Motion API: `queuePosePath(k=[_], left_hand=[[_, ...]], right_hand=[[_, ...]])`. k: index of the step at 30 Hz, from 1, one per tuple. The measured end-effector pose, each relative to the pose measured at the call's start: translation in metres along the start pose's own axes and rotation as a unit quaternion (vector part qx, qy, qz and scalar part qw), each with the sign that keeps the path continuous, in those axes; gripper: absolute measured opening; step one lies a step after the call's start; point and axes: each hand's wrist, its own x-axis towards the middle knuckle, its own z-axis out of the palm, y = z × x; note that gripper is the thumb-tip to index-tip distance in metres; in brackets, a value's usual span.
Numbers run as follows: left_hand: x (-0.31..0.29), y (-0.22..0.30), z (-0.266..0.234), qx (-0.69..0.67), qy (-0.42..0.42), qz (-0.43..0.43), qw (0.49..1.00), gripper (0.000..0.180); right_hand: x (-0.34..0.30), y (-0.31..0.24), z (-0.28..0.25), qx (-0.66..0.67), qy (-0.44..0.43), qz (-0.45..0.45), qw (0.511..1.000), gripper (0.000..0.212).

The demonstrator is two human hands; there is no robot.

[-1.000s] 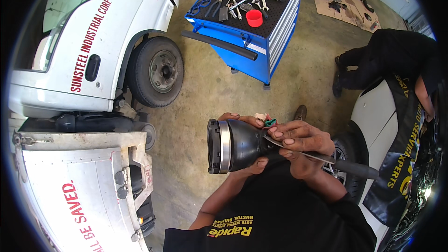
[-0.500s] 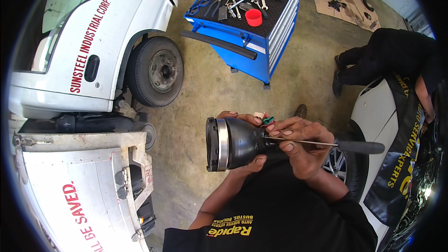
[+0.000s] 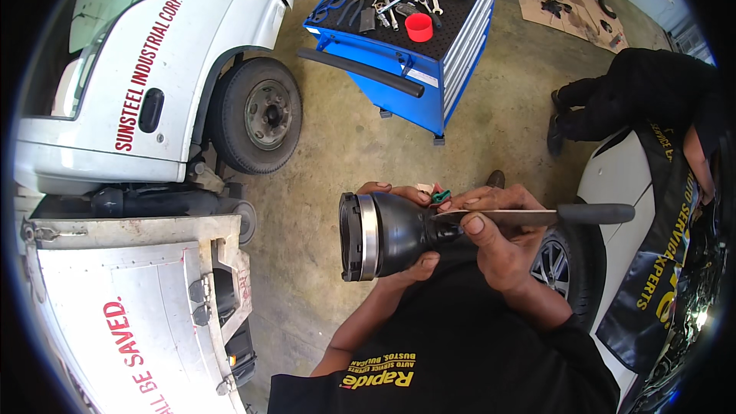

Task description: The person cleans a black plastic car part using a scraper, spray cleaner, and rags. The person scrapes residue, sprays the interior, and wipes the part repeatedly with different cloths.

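Observation:
A black rubber boot point(image 3: 402, 234), flared at its left end and narrow at its right, lies sideways in front of my chest. A shiny metal band clamp point(image 3: 369, 236) circles the wide end, beside a black ribbed rim. My left hand point(image 3: 418, 268) is closed round the boot from behind, fingers on the far side and thumb on the near side. My right hand point(image 3: 502, 249) is closed on a knife point(image 3: 521, 218) by its blade, whose tip meets the boot's narrow end. The knife's dark handle points right. A small green and red scrap point(image 3: 440, 196) shows between my hands.
A blue tool cart point(image 3: 383, 92) stands ahead, topped with wrenches, pliers and a red cup point(image 3: 419, 27). A white truck point(image 3: 115, 138) is at left. At right, a person in dark clothes point(image 3: 652, 84) bends over a white car point(image 3: 613, 176). Cardboard point(image 3: 567, 15) lies far right.
The knife blade has turned from nearly edge-on to showing its broad side, and its handle has risen slightly. My right fingers have shifted around it. The boot and my left hand stay nearly in place.

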Motion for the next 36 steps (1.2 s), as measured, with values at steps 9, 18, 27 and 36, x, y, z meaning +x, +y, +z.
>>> queuePosePath(k=[9,18,27,36], left_hand=[[0.0,-0.004,-0.003,-0.01,-0.008,0.003,1.0,0.108],[-0.001,-0.005,-0.005,-0.026,-0.036,0.019,0.999,0.105],[-0.003,-0.005,0.002,-0.039,-0.038,0.031,0.998,0.105],[-0.01,-0.005,0.003,-0.018,-0.035,0.026,0.999,0.105]], right_hand=[[0.001,0.0,-0.002,0.006,-0.005,0.015,1.0,0.016],[0.002,-0.006,-0.005,0.013,-0.005,0.047,0.999,0.016],[-0.01,-0.002,-0.006,0.024,0.053,0.065,0.996,0.018],[-0.013,-0.004,-0.002,0.037,0.028,0.02,0.999,0.015]])
